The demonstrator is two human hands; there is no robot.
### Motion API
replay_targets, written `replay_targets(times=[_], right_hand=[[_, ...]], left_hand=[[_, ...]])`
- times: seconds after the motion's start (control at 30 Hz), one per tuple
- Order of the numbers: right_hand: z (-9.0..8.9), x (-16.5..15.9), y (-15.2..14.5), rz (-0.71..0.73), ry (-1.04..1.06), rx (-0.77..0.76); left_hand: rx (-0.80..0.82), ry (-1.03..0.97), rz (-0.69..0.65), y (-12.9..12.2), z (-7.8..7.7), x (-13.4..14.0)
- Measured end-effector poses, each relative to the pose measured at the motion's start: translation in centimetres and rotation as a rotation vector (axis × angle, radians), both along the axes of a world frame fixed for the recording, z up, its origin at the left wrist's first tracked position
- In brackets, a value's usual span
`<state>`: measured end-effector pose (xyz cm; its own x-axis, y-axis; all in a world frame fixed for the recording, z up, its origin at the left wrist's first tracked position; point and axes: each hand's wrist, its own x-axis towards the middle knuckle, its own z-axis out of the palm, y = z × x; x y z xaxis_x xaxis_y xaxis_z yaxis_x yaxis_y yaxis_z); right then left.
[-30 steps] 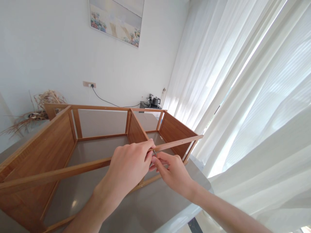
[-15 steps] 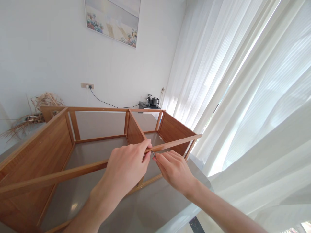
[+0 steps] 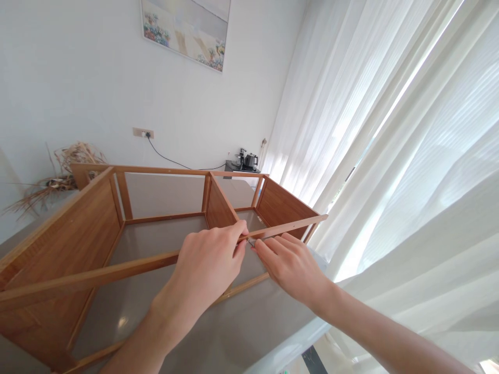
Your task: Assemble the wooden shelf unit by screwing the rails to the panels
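A wooden shelf frame (image 3: 221, 200) with panels and a middle divider lies on the grey tabletop. My left hand (image 3: 206, 265) is closed around its front rail (image 3: 286, 227), where the divider meets it, thumb below and index finger on top. Just right of that joint, my right hand (image 3: 290, 265) pinches a small, thin metal rod (image 3: 251, 242). The rod's tip points at the underside of the rail by my left thumb. Most of it is hidden by my fingers, so its exact kind is unclear.
White curtains (image 3: 374, 171) hang along the right. Behind the frame, a black kettle (image 3: 251, 160) stands on a small stand, its cord running to a wall socket (image 3: 143, 133). Dried plant stalks (image 3: 74, 161) lie at the left, and a picture (image 3: 187, 31) hangs above.
The view has shifted slightly, so the frame and hands appear a little further right. The metal rod in my right hand is turned differently, and less of it shows. Both hands keep their hold.
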<state>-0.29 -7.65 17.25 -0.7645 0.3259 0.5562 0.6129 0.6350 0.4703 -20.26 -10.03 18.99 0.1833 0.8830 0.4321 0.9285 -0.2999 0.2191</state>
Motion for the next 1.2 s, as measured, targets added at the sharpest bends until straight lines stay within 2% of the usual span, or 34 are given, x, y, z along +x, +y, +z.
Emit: replay_targets(times=[0.23, 0.47, 0.63, 0.9, 0.97, 1.07, 1.2], right_hand=[[0.7, -0.2, -0.4, -0.032, -0.135, 0.107], [0.4, -0.2, -0.6, -0.060, -0.084, -0.023], [0.9, -0.3, -0.8, -0.080, -0.082, -0.110], [2.5, -0.2, -0.8, -0.091, -0.217, 0.099], [2.3, 0.0, -0.7, -0.082, -0.224, 0.094], [1.5, 0.1, -0.6, -0.069, -0.187, -0.006], [0.2, 0.1, -0.2, -0.054, -0.036, -0.106]], left_hand=[[0.000, 0.000, 0.000, -0.1, -0.1, 0.0], [0.001, 0.001, 0.005, 0.1, -0.1, 0.1], [-0.012, -0.014, -0.004, 0.0, 0.1, 0.1], [-0.037, -0.006, -0.018, -0.2, 0.3, 0.1], [-0.043, 0.001, -0.013, -0.2, 0.4, 0.2], [-0.029, 0.004, 0.000, 0.0, 0.3, 0.1], [-0.018, 0.002, -0.001, 0.1, -0.1, 0.0]])
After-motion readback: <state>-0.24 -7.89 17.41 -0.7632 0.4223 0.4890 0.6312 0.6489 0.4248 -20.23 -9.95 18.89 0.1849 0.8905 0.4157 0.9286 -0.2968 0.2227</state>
